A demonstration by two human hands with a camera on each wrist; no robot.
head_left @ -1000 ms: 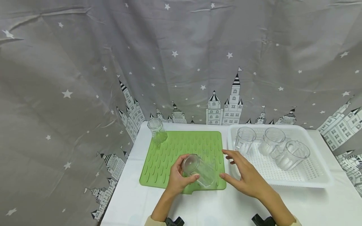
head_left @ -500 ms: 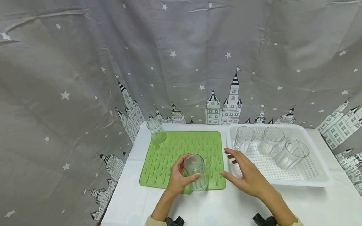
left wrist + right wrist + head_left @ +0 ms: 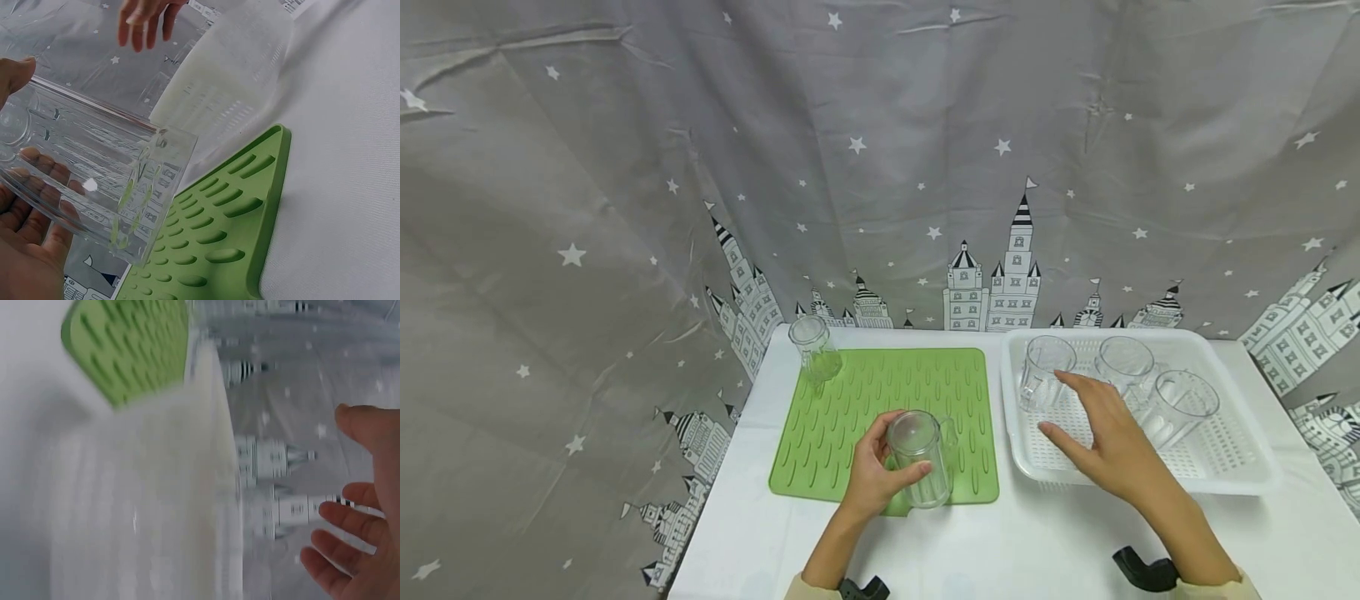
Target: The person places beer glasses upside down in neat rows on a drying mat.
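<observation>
left hand (image 3: 874, 475) is gripping a smooth mug (image 3: 917, 446), maybe risking slipping; right hand (image 3: 1108, 442) is hovering fingers-apart, possibly risking clinking basket (image 3: 1236, 486) glasses (image 3: 1183, 408)

My head view looks forward and down from above the near side of the table (image 3: 985, 550), far enough back to frame the mat (image 3: 917, 375), basket (image 3: 1195, 483) and curtain (image 3: 887, 100). My left wrist view, tilted, looks closely past the mug (image 3: 94, 169) and over the mat towards the basket. My right wrist view, turned sideways, sits near the basket, facing the mat beyond. All three share mat, basket, curtain and right hand (image 3: 1108, 433).
</observation>
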